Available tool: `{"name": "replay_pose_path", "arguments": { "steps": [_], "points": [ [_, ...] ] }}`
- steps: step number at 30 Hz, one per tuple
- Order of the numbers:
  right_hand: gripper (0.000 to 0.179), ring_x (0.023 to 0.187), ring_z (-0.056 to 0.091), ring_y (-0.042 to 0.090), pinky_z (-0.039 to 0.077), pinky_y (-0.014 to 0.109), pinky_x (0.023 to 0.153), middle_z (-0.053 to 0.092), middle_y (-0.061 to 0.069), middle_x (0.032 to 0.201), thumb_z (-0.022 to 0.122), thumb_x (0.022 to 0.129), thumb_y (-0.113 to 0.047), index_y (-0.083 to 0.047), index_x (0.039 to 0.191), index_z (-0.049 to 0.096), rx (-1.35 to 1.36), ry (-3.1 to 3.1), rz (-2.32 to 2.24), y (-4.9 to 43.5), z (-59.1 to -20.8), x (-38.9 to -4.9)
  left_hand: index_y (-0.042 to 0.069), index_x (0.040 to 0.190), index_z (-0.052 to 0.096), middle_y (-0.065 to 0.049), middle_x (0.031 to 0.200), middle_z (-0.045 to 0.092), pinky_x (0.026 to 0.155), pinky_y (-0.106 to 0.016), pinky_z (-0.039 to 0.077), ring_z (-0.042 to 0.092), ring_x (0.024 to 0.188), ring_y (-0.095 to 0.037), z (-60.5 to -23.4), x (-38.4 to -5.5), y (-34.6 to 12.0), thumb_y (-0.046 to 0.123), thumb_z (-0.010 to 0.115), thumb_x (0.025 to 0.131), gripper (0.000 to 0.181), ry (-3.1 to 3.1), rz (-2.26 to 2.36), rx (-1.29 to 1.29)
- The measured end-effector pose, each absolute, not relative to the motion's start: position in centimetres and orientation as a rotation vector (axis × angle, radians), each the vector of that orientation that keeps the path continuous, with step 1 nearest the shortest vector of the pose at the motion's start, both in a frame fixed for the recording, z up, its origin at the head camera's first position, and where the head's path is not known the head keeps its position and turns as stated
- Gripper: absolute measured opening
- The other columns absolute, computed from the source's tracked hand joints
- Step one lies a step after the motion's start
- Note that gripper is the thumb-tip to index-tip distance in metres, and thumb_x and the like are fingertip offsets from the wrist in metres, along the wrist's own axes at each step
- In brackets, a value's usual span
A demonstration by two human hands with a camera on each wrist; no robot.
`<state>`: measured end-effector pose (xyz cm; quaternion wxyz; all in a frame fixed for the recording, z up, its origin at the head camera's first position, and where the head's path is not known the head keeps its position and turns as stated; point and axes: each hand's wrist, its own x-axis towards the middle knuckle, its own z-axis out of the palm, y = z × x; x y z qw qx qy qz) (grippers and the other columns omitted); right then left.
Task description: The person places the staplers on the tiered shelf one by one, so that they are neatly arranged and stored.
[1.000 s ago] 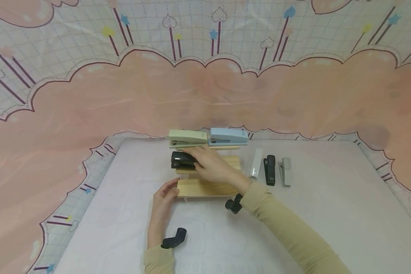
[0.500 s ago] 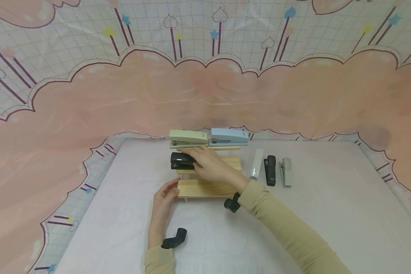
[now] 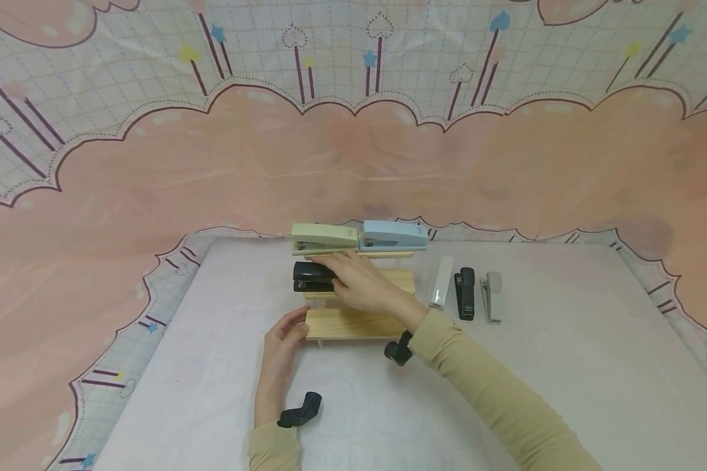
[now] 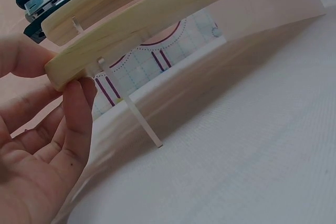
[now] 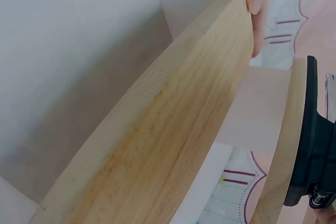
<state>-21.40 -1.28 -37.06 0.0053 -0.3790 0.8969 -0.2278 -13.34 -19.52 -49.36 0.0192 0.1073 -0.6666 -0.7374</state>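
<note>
A black stapler [image 3: 312,277] lies on the left part of the middle wooden shelf [image 3: 404,280], its front end jutting a little past the shelf's left edge. My right hand [image 3: 368,284] grips it from above, covering its rear part in the head view. Thumb and fingers of my left hand [image 3: 281,343] pinch the left end of the lowest wooden shelf [image 3: 353,324]; the left wrist view shows this pinch closely. On the top shelf, a pale green stapler [image 3: 324,237] and a light blue stapler [image 3: 393,235] stand end to end.
To the right of the stepped rack, a white stapler [image 3: 441,282], a small black stapler [image 3: 465,294] and a grey stapler [image 3: 493,297] lie on the white table [image 3: 577,366]. Thin clear supports [image 4: 131,103] carry the shelves. A patterned cloth [image 3: 353,157] hangs behind.
The black stapler and my right hand have shifted very slightly left. My left hand keeps its pinch on the lowest shelf.
</note>
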Motion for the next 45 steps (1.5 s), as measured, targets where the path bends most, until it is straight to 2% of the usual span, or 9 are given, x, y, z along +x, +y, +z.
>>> {"name": "replay_pose_path", "arguments": {
  "steps": [12, 21, 30, 34, 38, 45],
  "points": [
    [0.051, 0.129, 0.048, 0.024, 0.038, 0.040, 0.110, 0.054, 0.006, 0.140, 0.057, 0.092, -0.008, -0.017, 0.141, 0.047, -1.149, 2.844, -0.791, -0.9, -37.2, -21.5, -0.001, 0.129, 0.055, 0.001, 0.110, 0.062, 0.084, -0.017, 0.050, 0.062, 0.098, -0.005, -49.3, -13.5, -19.3, 0.000, 0.055, 0.088, 0.041, -2.074, -2.283, 0.319],
    [0.044, 0.123, 0.052, 0.020, 0.041, 0.039, 0.106, 0.060, 0.001, 0.129, 0.059, 0.091, -0.010, -0.019, 0.134, 0.054, -1.068, 2.874, -1.006, 0.0, -37.3, -21.1, 0.000, 0.130, 0.055, 0.001, 0.112, 0.060, 0.085, -0.017, 0.049, 0.060, 0.100, -0.005, -49.3, -13.3, -19.2, 0.002, 0.055, 0.089, 0.041, -2.092, -2.276, 0.334],
    [0.042, 0.127, 0.051, 0.022, 0.032, 0.040, 0.115, 0.061, 0.002, 0.130, 0.060, 0.091, -0.009, -0.017, 0.133, 0.056, -1.027, 2.883, -1.185, 1.5, -37.7, -20.7, 0.000, 0.130, 0.055, 0.006, 0.108, 0.061, 0.085, -0.017, 0.049, 0.059, 0.101, -0.005, -49.4, -13.3, -19.2, 0.000, 0.054, 0.088, 0.042, -2.078, -2.282, 0.335],
    [0.040, 0.121, 0.054, 0.021, 0.039, 0.041, 0.109, 0.061, 0.002, 0.127, 0.060, 0.091, -0.011, -0.019, 0.131, 0.058, -0.964, 2.881, -1.228, 2.4, -37.8, -20.3, -0.002, 0.130, 0.055, 0.002, 0.111, 0.061, 0.084, -0.017, 0.049, 0.059, 0.100, -0.005, -49.4, -13.3, -19.2, 0.000, 0.054, 0.089, 0.042, -2.077, -2.283, 0.327],
    [0.038, 0.112, 0.056, 0.020, 0.047, 0.042, 0.097, 0.063, 0.002, 0.122, 0.061, 0.090, -0.011, -0.018, 0.128, 0.060, -0.921, 2.893, -1.268, 3.3, -38.0, -19.7, -0.004, 0.131, 0.053, -0.002, 0.113, 0.060, 0.084, -0.017, 0.048, 0.059, 0.099, -0.004, -49.3, -13.4, -19.2, -0.001, 0.054, 0.089, 0.042, -2.065, -2.292, 0.315],
    [0.036, 0.107, 0.059, 0.023, 0.049, 0.042, 0.093, 0.065, 0.005, 0.120, 0.062, 0.089, -0.009, -0.014, 0.125, 0.062, -0.911, 2.932, -1.350, 4.6, -38.9, -19.0, -0.006, 0.131, 0.053, 0.004, 0.108, 0.062, 0.084, -0.016, 0.049, 0.059, 0.099, -0.004, -49.4, -13.3, -19.3, -0.002, 0.054, 0.089, 0.042, -2.037, -2.296, 0.311]
  ]
}}
